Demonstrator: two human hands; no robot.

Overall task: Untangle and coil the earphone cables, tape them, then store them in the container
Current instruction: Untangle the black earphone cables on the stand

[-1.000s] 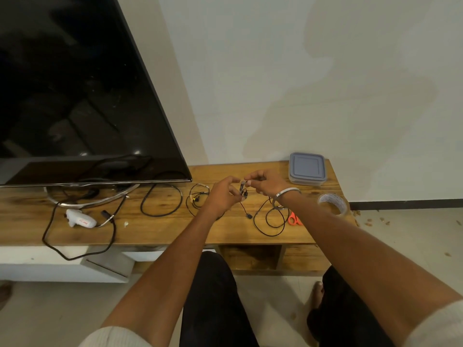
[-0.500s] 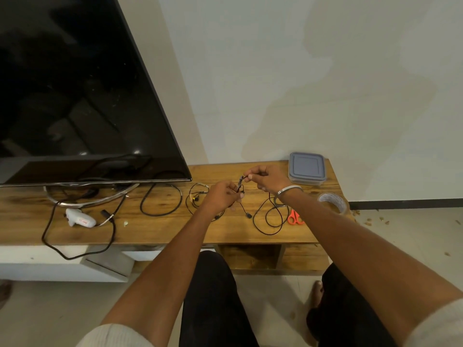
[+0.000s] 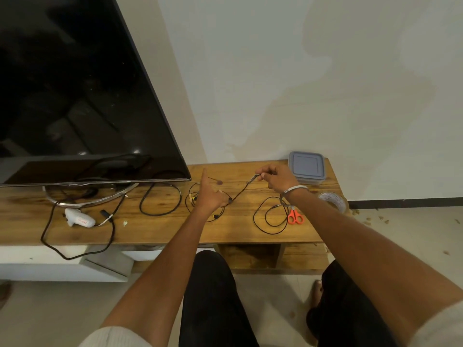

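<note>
A thin black earphone cable (image 3: 240,192) stretches taut between my two hands above the wooden bench (image 3: 235,230). My right hand (image 3: 276,180) pinches its upper end near the container. My left hand (image 3: 209,196) grips the lower part, with the index finger pointing up. More black earphone cable (image 3: 271,216) lies looped on the bench under my right wrist, and another tangle with yellow parts (image 3: 194,197) lies just behind my left hand. A grey lidded container (image 3: 307,166) stands at the back right. A roll of clear tape (image 3: 332,199) lies at the right end.
Orange-handled scissors (image 3: 295,216) lie beside the loops. A black cable ring (image 3: 160,199), a white glue gun (image 3: 79,219) with its lead and a large TV (image 3: 75,96) on a metal stand fill the left of the bench. Wall behind, tiled floor below.
My hands have moved apart, pulling the cable out straight between them. The right hand rose toward the container; the left index finger now points up.
</note>
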